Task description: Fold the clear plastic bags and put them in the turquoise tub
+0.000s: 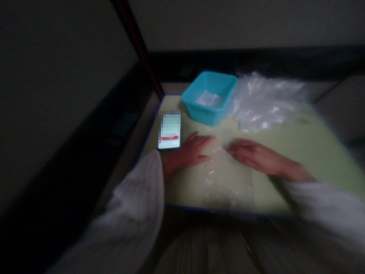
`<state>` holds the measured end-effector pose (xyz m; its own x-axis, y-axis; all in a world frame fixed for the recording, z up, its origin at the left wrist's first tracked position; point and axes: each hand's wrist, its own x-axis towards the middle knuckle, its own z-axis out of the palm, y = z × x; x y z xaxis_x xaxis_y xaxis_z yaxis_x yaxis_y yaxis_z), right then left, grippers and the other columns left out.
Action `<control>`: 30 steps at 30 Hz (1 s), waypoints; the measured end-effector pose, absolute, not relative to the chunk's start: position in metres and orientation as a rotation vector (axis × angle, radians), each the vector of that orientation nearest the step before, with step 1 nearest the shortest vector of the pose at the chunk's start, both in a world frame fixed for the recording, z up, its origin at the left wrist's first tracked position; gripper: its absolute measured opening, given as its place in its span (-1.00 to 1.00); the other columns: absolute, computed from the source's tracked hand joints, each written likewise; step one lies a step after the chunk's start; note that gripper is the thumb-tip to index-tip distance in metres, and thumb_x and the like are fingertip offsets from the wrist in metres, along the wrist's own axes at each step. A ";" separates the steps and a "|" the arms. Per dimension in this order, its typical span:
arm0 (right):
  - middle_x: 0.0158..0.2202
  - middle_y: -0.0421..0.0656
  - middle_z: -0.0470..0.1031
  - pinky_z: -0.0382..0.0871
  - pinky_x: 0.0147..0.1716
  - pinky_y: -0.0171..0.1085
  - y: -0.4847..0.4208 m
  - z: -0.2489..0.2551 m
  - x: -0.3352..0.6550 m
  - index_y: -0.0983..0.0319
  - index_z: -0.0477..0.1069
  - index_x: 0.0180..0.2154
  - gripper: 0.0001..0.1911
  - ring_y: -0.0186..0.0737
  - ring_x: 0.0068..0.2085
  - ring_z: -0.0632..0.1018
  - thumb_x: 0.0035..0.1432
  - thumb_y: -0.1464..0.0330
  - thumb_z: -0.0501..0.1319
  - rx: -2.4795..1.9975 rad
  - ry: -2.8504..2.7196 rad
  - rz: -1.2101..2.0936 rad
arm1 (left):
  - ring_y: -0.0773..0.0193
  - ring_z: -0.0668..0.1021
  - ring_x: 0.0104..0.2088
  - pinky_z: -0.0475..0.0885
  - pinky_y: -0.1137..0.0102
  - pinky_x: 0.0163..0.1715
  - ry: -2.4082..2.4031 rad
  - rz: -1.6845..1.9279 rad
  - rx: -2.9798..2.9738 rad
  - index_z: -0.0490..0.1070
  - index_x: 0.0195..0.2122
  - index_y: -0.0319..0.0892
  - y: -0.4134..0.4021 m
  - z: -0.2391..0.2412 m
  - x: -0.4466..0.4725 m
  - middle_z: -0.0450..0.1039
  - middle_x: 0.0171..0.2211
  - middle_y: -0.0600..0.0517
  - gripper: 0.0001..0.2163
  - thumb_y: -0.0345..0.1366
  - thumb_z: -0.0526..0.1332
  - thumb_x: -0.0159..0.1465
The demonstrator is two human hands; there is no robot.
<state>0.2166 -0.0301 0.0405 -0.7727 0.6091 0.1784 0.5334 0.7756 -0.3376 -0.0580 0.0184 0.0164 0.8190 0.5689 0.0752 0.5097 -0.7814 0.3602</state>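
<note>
Our bag (229, 182) lies flat on the tabletop (319, 152) between our hands, long axis running away from us, one end at the front edge; can't tell which end is the mouth. Left hand (196, 147): palm down, pointing right, fingers spread, no hold visible. Right hand (252, 154): pointing left, fingers bunched near the bag; blurred, can't tell if gripping.

Holds the left hand (196, 148) open at the left edge of a clear bag (228, 180) on the green table (308, 156), and the right hand (252, 154) over it, too blurred to tell if gripping. Has a lit phone (170, 131) just beside the left hand and, farther back, a blue basin (203, 114) beside crumpled plastic (262, 102).
</note>
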 end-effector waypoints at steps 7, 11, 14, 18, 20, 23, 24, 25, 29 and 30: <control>0.05 -0.02 0.45 0.27 0.10 0.06 -0.029 0.039 0.218 0.20 0.33 0.07 -0.66 -0.08 0.07 0.45 0.30 0.35 0.00 -0.876 -2.657 0.436 | 0.03 0.11 0.29 -0.18 0.07 0.27 0.750 0.208 2.609 -0.14 0.31 -0.17 0.024 0.010 -0.065 0.03 0.29 -0.20 -0.08 0.08 0.29 0.04; 0.06 -0.02 0.43 0.29 0.09 0.04 -0.029 0.039 0.218 0.20 0.31 0.09 -0.64 -0.08 0.08 0.43 0.30 0.37 -0.01 -0.875 -2.641 0.454 | 0.00 0.10 0.29 -0.16 0.06 0.27 0.722 0.252 2.603 -0.14 0.31 -0.18 0.023 0.008 -0.065 0.02 0.29 -0.22 -0.04 0.10 0.31 0.00; 0.10 -0.02 0.40 0.29 0.10 0.03 -0.029 0.039 0.218 0.20 0.26 0.13 -0.61 -0.08 0.13 0.39 0.30 0.39 -0.02 -0.865 -2.634 0.445 | -0.01 0.09 0.29 -0.06 0.08 0.26 0.680 0.341 2.597 -0.08 0.30 -0.19 0.021 0.014 -0.063 0.02 0.29 -0.23 -0.05 0.09 0.34 -0.02; 0.09 -0.03 0.42 0.31 0.07 0.00 -0.029 0.041 0.221 0.20 0.25 0.13 -0.60 -0.09 0.11 0.40 0.28 0.42 -0.03 -0.835 -2.628 0.442 | 0.06 0.11 0.30 0.03 0.09 0.25 0.697 0.484 2.602 -0.02 0.28 -0.15 0.017 0.024 -0.060 0.04 0.29 -0.19 -0.28 -0.03 0.23 0.17; 0.07 -0.03 0.44 0.33 0.04 -0.01 -0.029 0.042 0.222 0.20 0.27 0.11 -0.61 -0.09 0.08 0.43 0.27 0.42 -0.03 -0.831 -2.622 0.444 | 0.12 0.09 0.31 0.00 0.09 0.26 0.704 0.484 2.647 -0.04 0.28 -0.14 0.013 0.026 -0.058 0.03 0.30 -0.16 -0.44 -0.16 0.09 0.30; 0.05 -0.03 0.45 0.34 0.03 -0.01 -0.029 0.042 0.223 0.20 0.30 0.09 -0.62 -0.08 0.06 0.45 0.27 0.42 -0.02 -0.854 -2.618 0.427 | 0.19 0.00 0.33 -0.12 0.12 0.28 0.699 0.339 2.761 -0.12 0.31 -0.15 0.006 0.022 -0.054 -0.06 0.33 -0.13 -0.48 -0.27 -0.01 0.35; 0.04 -0.04 0.46 0.34 0.03 -0.01 -0.029 0.041 0.223 0.19 0.31 0.08 -0.63 -0.09 0.05 0.46 0.27 0.42 -0.02 -0.865 -2.618 0.417 | 0.20 -0.04 0.34 -0.16 0.13 0.29 0.699 0.278 2.795 -0.14 0.31 -0.17 0.004 0.020 -0.052 -0.09 0.34 -0.12 -0.47 -0.27 -0.01 0.35; 0.03 -0.04 0.46 0.35 0.02 -0.01 -0.029 0.041 0.223 0.19 0.31 0.08 -0.63 -0.09 0.04 0.46 0.27 0.42 -0.02 -0.874 -2.622 0.407 | 0.21 -0.06 0.34 -0.18 0.15 0.29 0.697 0.223 2.824 -0.16 0.31 -0.18 0.002 0.017 -0.051 -0.11 0.34 -0.11 -0.46 -0.25 -0.01 0.35; -0.02 -0.02 0.49 0.39 -0.03 -0.02 -0.027 0.040 0.223 0.22 0.32 0.06 -0.64 -0.08 -0.01 0.49 0.27 0.42 -0.02 -0.887 -2.666 0.361 | 0.20 -0.06 0.34 -0.19 0.19 0.29 0.673 0.105 2.893 -0.12 0.31 -0.24 -0.002 0.009 -0.047 -0.13 0.34 -0.13 -0.45 -0.19 0.00 0.35; -0.03 -0.01 0.49 0.40 -0.04 -0.02 -0.027 0.040 0.223 0.23 0.32 0.06 -0.65 -0.08 -0.02 0.50 0.27 0.42 -0.02 -0.887 -2.676 0.352 | 0.19 -0.05 0.34 -0.18 0.20 0.28 0.676 0.095 2.899 -0.11 0.30 -0.25 -0.002 0.009 -0.046 -0.13 0.34 -0.13 -0.45 -0.18 0.00 0.35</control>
